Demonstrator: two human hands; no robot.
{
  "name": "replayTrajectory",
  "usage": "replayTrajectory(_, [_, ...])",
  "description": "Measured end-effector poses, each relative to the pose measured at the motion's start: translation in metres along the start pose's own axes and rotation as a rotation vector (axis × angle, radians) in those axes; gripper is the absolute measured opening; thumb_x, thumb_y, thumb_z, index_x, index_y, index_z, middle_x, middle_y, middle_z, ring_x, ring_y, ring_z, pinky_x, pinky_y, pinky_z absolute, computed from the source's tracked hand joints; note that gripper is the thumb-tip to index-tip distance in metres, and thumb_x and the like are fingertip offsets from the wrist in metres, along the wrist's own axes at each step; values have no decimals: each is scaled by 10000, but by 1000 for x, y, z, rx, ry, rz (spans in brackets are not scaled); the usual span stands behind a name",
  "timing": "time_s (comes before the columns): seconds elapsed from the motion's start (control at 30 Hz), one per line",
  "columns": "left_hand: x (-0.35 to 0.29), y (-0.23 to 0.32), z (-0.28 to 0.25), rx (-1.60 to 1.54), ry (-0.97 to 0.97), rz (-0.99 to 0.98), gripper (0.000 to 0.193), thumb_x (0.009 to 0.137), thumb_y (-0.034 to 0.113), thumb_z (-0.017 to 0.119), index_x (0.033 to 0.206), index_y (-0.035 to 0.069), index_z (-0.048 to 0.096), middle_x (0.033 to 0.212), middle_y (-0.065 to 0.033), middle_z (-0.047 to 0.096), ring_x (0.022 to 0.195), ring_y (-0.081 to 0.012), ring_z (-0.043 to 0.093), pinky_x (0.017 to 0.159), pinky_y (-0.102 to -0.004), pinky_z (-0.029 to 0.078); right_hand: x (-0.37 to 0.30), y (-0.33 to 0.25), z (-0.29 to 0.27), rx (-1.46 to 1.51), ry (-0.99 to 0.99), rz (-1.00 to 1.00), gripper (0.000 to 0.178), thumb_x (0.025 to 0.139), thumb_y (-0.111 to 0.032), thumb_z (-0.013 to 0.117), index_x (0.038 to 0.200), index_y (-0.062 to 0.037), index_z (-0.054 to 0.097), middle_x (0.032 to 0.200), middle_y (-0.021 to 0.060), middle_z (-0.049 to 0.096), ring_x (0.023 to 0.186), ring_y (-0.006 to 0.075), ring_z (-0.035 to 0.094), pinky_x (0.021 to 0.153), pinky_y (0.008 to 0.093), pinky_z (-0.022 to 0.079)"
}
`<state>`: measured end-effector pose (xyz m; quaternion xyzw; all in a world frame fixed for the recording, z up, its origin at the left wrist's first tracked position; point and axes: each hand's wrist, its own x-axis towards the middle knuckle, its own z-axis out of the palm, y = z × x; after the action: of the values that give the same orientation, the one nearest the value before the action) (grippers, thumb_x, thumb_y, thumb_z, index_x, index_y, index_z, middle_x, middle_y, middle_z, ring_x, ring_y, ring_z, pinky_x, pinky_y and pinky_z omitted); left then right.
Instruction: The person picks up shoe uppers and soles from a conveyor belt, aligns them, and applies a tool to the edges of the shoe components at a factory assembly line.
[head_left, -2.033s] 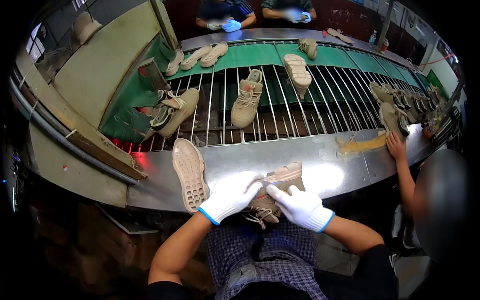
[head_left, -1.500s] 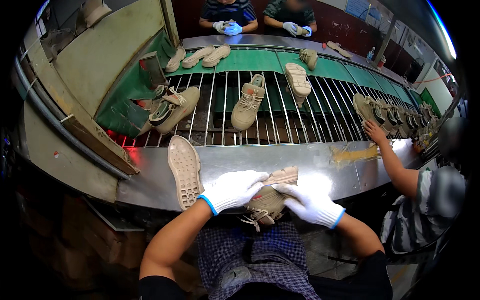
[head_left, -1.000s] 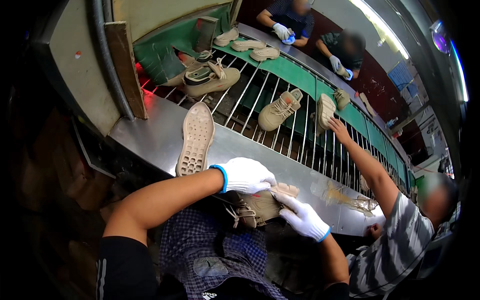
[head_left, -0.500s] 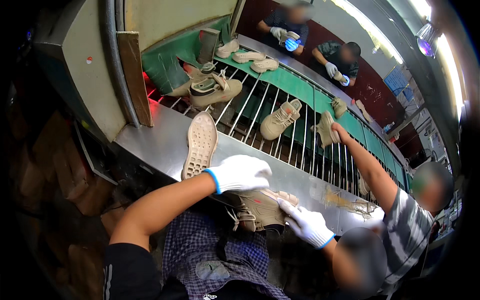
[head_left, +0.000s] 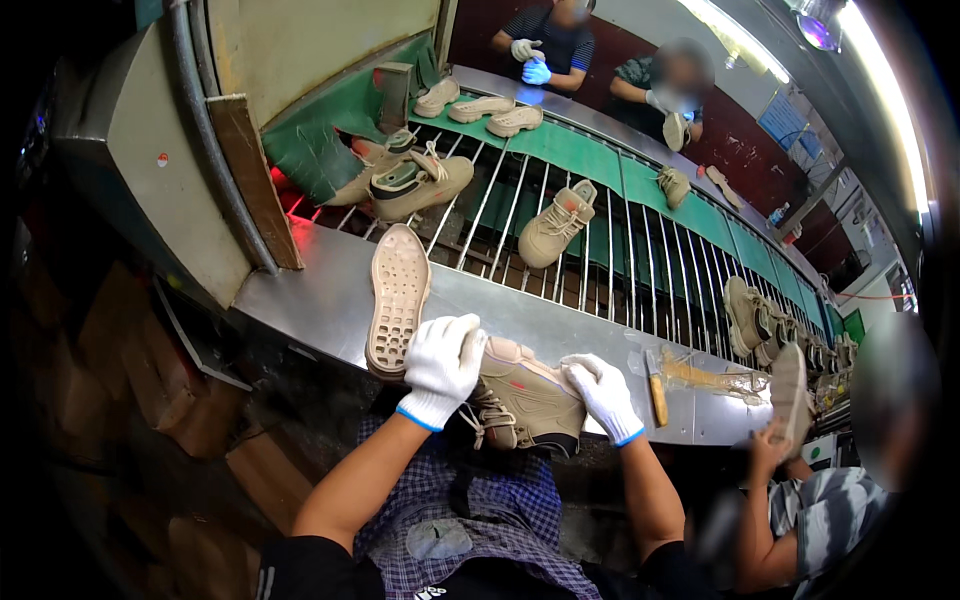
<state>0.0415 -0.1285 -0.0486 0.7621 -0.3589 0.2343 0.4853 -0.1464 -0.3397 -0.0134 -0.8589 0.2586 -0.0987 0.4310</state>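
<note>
A beige lace-up shoe (head_left: pixel 535 402) lies tipped on its side at the near edge of the metal ledge, its laces hanging toward me. My left hand (head_left: pixel 443 366), in a white knit glove, is closed at the toe end with its fingers curled; the fingertips' contact is partly hidden. Gloved the same way, my right hand (head_left: pixel 602 396) grips the heel end, thumb and fingers closed on it. Just left of the shoe, a loose beige outsole (head_left: pixel 400 295) with a pattern of holes rests on the ledge, its lower end beside my left hand.
Beyond the metal ledge (head_left: pixel 320 285) runs a rod conveyor (head_left: pixel 620 270) carrying a shoe (head_left: pixel 557 225) and others. Soles (head_left: pixel 480 108) lie on its green strip. A wooden-handled tool (head_left: pixel 656 390) is right of my hand. A co-worker's hand (head_left: pixel 768 445) holds a shoe; two people work opposite.
My left hand has moved left and down to the shoe's toe end. My right hand stays at the heel. The right-hand co-worker's arm has withdrawn from the conveyor with a shoe.
</note>
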Motion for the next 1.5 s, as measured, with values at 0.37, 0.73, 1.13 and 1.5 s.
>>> replayTrajectory(0.37, [42,35,5,-215,-609,101,250,982,206,655,820,46,758,795,-138,729,767,-345,703,728,-434,562,-104,-37,40,-57,-369,172,470,1048,-447,559,1284,-55,666,1166,225,731,1093,405,720,957,450,561])
replayTrajectory(0.73, [39,23,28,-401,-579,125,245,961,167,618,782,50,740,779,-144,724,761,-356,705,734,-447,559,-48,-14,64,694,-525,208,786,1059,-485,623,1605,19,367,1458,201,597,1358,270,559,1160,369,445])
replayTrajectory(1.13, [38,-30,-77,-161,-122,-19,216,932,109,704,1102,-15,749,1131,-206,748,1060,-374,728,955,-440,579,6,37,-54,1118,106,268,657,1028,-490,659,1490,-37,550,1328,140,683,1145,279,691,1039,431,566])
replayTrajectory(1.5, [1,-134,-77,248,144,-283,177,949,141,658,1026,17,757,1044,-171,755,968,-382,712,900,-477,565,164,30,-114,-327,591,98,666,906,-465,735,1396,-26,629,1370,242,659,1248,376,655,1088,443,505])
